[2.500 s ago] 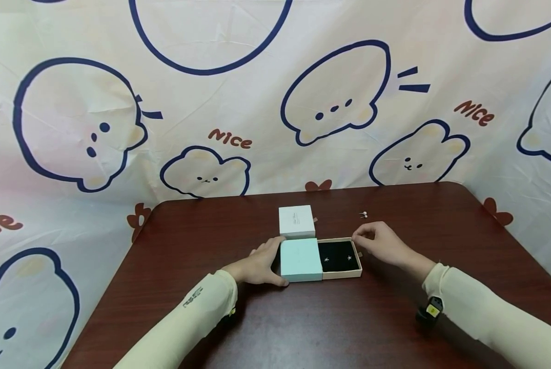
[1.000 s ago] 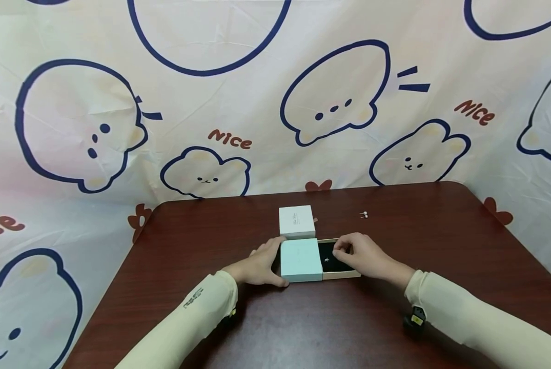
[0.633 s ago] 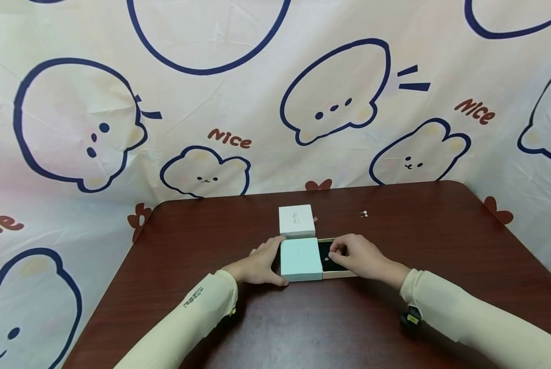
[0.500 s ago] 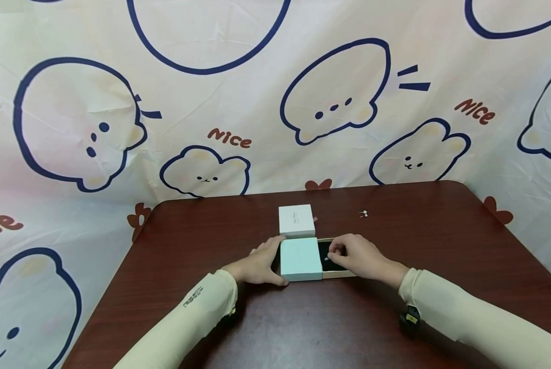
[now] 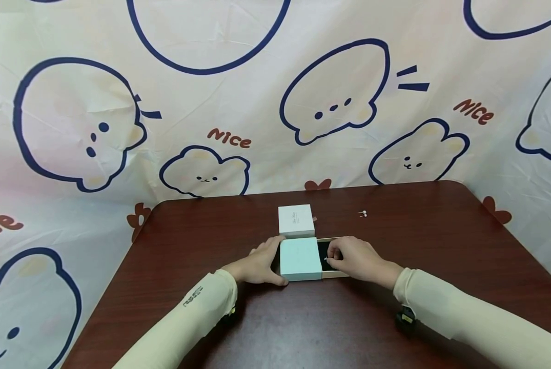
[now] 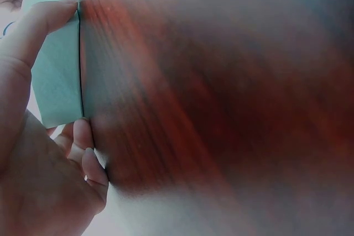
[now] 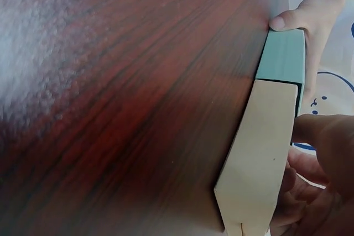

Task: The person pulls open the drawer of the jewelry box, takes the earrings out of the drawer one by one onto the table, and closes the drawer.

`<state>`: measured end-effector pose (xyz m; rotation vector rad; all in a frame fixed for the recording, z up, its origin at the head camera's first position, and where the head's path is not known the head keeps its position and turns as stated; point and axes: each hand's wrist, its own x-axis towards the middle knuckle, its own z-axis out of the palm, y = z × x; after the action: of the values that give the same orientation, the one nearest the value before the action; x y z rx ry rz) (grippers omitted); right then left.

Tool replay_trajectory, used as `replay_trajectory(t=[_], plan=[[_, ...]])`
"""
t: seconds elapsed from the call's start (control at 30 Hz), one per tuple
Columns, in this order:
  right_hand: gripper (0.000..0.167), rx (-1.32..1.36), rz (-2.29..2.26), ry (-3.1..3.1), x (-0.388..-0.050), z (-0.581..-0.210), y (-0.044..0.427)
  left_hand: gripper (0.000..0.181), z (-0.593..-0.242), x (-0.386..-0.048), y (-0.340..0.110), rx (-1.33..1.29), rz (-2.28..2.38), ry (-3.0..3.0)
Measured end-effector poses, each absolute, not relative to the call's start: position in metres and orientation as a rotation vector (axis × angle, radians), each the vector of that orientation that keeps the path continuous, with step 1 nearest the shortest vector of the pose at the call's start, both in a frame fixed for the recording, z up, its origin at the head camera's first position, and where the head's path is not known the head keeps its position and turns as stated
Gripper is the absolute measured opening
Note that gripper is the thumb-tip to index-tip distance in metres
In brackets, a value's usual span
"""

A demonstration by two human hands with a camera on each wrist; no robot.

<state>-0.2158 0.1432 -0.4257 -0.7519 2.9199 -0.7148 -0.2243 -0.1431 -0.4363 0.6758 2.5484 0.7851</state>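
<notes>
My left hand (image 5: pixel 257 265) holds the teal box sleeve (image 5: pixel 299 259) by its left end, thumb at the near side and fingers at the far side. A cream tray (image 7: pixel 260 142) with a black lining (image 5: pixel 322 250) sticks out of the sleeve's right side. Over that lining, my right hand (image 5: pixel 359 260) has its thumb and forefinger together at a small star-shaped stud earring (image 5: pixel 326 259), seemingly pinching it. The fingertips partly cover the earring. A second star stud, seen earlier at the tray's right, is hidden behind this hand.
Directly behind the teal sleeve stands a white box (image 5: pixel 296 220) with small print on its lid and a small tab on its right. Two tiny pearl-like studs (image 5: pixel 363 213) lie farther back on the dark wooden table (image 5: pixel 303 323). A patterned cloth (image 5: pixel 266 113) hangs behind the table.
My right hand has moved from the tray's right edge leftward over the black lining, down to the left star stud. The left hand and both boxes have stayed put.
</notes>
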Motion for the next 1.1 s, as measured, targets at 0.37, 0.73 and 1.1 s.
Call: replay_trajectory(t=[0.37,0.73,1.1], plan=[[0.015,-0.751,-0.682,2.945,-0.215,-0.426,0.137,0.113,-0.435,-0.224,-0.143,0.681,0.779,2.549],[0.015,-0.745,-0.67,2.968,-0.215,-0.425,0.133,0.113,-0.437,-0.224,-0.143,0.669,0.777,2.546],[0.018,-0.736,-0.65,2.98,-0.217,-0.427,0.131,0.113,-0.437,-0.225,-0.143,0.674,0.783,2.552]])
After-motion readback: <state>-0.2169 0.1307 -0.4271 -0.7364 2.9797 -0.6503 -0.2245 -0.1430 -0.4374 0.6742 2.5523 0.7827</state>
